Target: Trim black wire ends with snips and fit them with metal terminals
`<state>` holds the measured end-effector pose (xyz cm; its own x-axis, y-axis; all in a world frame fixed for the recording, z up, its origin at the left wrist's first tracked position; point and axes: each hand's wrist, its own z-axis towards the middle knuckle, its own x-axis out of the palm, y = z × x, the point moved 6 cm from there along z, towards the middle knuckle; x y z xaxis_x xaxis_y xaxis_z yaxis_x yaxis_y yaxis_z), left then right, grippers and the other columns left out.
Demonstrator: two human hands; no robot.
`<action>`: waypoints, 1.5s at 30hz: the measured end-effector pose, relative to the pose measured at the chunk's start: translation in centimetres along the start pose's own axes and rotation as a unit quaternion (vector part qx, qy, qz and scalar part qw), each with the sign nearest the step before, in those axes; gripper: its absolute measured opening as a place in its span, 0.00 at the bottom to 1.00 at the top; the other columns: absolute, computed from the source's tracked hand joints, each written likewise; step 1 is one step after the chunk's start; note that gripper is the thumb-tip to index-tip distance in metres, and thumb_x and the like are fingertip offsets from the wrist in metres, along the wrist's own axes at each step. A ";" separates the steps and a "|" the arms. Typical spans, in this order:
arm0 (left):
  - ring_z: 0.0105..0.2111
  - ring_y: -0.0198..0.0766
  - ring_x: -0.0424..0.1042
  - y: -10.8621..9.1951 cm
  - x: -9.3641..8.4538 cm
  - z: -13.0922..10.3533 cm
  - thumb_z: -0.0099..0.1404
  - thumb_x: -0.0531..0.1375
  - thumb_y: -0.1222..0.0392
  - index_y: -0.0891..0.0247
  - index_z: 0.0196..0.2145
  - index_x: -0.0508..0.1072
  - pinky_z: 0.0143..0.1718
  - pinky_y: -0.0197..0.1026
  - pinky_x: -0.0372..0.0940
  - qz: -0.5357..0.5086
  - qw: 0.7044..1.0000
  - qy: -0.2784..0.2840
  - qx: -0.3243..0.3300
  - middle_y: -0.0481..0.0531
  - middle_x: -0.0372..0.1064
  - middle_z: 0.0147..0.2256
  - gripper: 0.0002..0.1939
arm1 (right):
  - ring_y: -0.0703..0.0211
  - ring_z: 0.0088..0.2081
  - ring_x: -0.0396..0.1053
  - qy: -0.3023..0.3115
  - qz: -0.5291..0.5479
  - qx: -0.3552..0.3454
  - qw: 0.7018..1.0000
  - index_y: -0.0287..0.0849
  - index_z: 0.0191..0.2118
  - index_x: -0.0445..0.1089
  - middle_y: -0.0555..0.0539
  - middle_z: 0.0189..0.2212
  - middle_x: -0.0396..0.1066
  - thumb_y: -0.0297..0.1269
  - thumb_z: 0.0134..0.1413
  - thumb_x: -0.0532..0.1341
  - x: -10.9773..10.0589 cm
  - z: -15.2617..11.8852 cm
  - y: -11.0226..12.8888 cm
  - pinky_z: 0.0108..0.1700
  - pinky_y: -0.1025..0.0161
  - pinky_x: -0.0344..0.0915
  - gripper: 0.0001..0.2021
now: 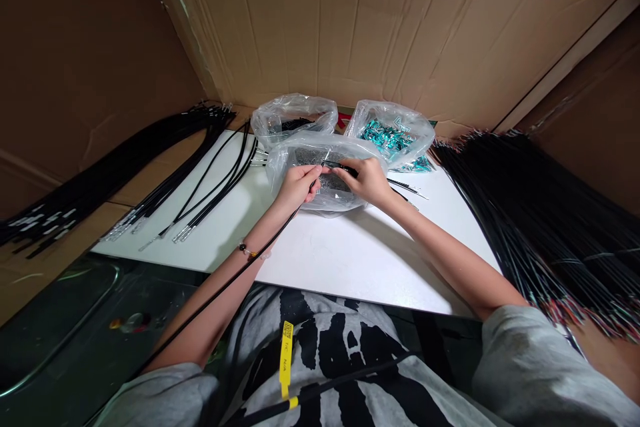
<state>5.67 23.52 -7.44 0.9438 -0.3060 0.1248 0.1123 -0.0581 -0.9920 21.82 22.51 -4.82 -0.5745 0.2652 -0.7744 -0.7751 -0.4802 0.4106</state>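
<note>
Both hands meet over the middle clear plastic bag (285,177), which holds a mass of tiny grey pieces. My left hand (301,185) pinches a thin black cable (260,250) near its end; the cable runs back along my left forearm. Close beside it, my right hand (367,180) is closed on a slim black piece (343,167) that points toward the left fingertips. Whether that piece is a tool or part of a cable, I cannot tell. The small tip between the hands is too fine to make out.
Behind stand a bag of black parts (295,125) and a bag of shiny teal pieces (387,139). Black cables lie at the left (135,147) and in a thick bundle at the right (545,213). Cardboard walls (320,27) enclose the white table (340,260). A yellow tag (286,357) hangs near my lap.
</note>
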 end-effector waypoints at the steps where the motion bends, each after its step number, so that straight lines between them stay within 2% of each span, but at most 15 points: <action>1: 0.12 0.24 0.50 -0.1 0.0 0.0 0.70 0.62 0.57 0.70 0.38 0.77 0.15 0.32 0.42 0.002 1.000 0.001 0.002 0.40 0.57 0.17 0.11 | 0.59 0.25 0.64 -0.002 -0.002 0.001 1.000 0.41 0.37 0.79 0.44 0.25 0.77 0.48 0.69 0.57 0.0 0.0 0.0 0.32 0.61 0.54 0.19; 6: 0.12 0.24 0.50 -0.2 -0.1 0.0 0.71 0.61 0.58 0.69 0.36 0.76 0.15 0.31 0.44 0.013 1.000 0.005 0.005 0.39 0.57 0.17 0.11 | 0.59 0.26 0.67 -0.012 -0.009 0.013 1.000 0.40 0.42 0.80 0.43 0.29 0.79 0.47 0.70 0.55 -0.4 0.0 0.0 0.33 0.62 0.56 0.19; 10: 0.12 0.24 0.51 0.0 -0.1 -0.1 0.73 0.60 0.58 0.68 0.36 0.75 0.15 0.31 0.45 0.024 1.000 0.006 0.001 0.38 0.57 0.17 0.11 | 0.59 0.27 0.67 0.000 -0.010 0.017 1.000 0.40 0.44 0.80 0.43 0.30 0.79 0.47 0.68 0.58 -0.3 0.0 0.2 0.33 0.63 0.56 0.18; 16: 0.13 0.24 0.50 -0.1 0.0 -0.1 0.74 0.59 0.60 0.67 0.35 0.74 0.15 0.31 0.45 0.038 0.999 0.008 -0.003 0.37 0.57 0.17 0.10 | 0.59 0.25 0.65 0.019 -0.013 0.014 1.000 0.40 0.39 0.80 0.43 0.27 0.78 0.47 0.69 0.57 -0.2 0.0 0.5 0.32 0.62 0.53 0.19; 25: 0.12 0.24 0.51 -0.3 0.0 -0.2 0.72 0.59 0.61 0.68 0.35 0.76 0.15 0.30 0.44 0.042 0.999 0.005 0.002 0.39 0.57 0.17 0.10 | 0.60 0.25 0.61 0.017 0.015 0.018 1.000 0.40 0.38 0.79 0.45 0.26 0.75 0.51 0.68 0.56 -0.6 0.0 0.7 0.32 0.61 0.52 0.21; 29: 0.12 0.24 0.51 -0.4 0.1 -0.3 0.71 0.60 0.61 0.69 0.36 0.77 0.15 0.31 0.44 0.045 0.999 0.006 -0.004 0.39 0.57 0.16 0.09 | 0.61 0.23 0.54 0.009 0.044 0.019 0.999 0.41 0.30 0.76 0.46 0.21 0.70 0.57 0.67 0.55 -0.5 0.0 0.9 0.31 0.60 0.50 0.26; 31: 0.12 0.24 0.51 -0.5 0.1 -0.3 0.71 0.59 0.61 0.69 0.36 0.77 0.16 0.31 0.44 0.045 0.999 0.008 -0.006 0.39 0.57 0.16 0.09 | 0.61 0.24 0.54 -0.009 0.068 0.019 0.997 0.41 0.28 0.74 0.46 0.21 0.69 0.60 0.65 0.55 -1.2 0.2 1.0 0.32 0.60 0.50 0.27; 34: 0.12 0.25 0.53 -1.0 0.1 -0.5 0.72 0.58 0.62 0.69 0.35 0.77 0.15 0.31 0.44 0.042 0.999 0.020 -0.016 0.40 0.58 0.16 0.10 | 0.62 0.25 0.56 -0.038 0.117 0.021 0.992 0.41 0.30 0.73 0.48 0.22 0.67 0.66 0.63 0.54 -2.9 0.7 1.1 0.32 0.61 0.52 0.31; 39: 0.12 0.26 0.52 -2.2 0.4 -2.3 0.70 0.58 0.61 0.71 0.36 0.78 0.15 0.31 0.43 0.020 0.998 0.059 -0.031 0.42 0.57 0.15 0.11 | 0.65 0.20 0.50 -0.064 0.219 0.041 0.973 0.42 0.33 0.71 0.55 0.17 0.53 0.72 0.64 0.46 -6.3 1.1 1.8 0.26 0.63 0.51 0.36; 40: 0.12 0.25 0.50 -2.6 0.4 -3.1 0.71 0.58 0.60 0.71 0.38 0.77 0.15 0.31 0.43 0.009 0.998 0.059 -0.022 0.40 0.56 0.16 0.12 | 0.66 0.19 0.48 -0.075 0.249 0.051 0.964 0.43 0.33 0.71 0.57 0.17 0.51 0.72 0.63 0.48 -6.9 1.0 2.1 0.24 0.64 0.49 0.35; 43: 0.13 0.24 0.47 -3.9 0.8 -5.9 0.73 0.57 0.56 0.68 0.41 0.77 0.16 0.30 0.43 -0.022 0.998 0.058 0.006 0.38 0.53 0.17 0.13 | 0.69 0.18 0.44 -0.106 0.379 0.090 0.915 0.43 0.32 0.72 0.59 0.17 0.48 0.69 0.52 0.66 -8.3 0.2 3.6 0.21 0.64 0.42 0.28; 45: 0.13 0.24 0.47 -4.7 1.4 -8.0 0.73 0.57 0.53 0.66 0.40 0.76 0.16 0.30 0.43 -0.036 0.997 0.069 0.027 0.38 0.52 0.17 0.13 | 0.71 0.18 0.42 -0.088 0.419 0.102 0.898 0.42 0.33 0.73 0.59 0.18 0.49 0.65 0.47 0.71 -8.5 -0.5 5.1 0.20 0.65 0.39 0.27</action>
<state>3.98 15.78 -2.44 0.8813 -0.4307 0.1945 0.1991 -0.0350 -0.9794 22.86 17.41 3.68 -0.9973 0.0193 -0.0715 -0.0731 -0.4142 0.9073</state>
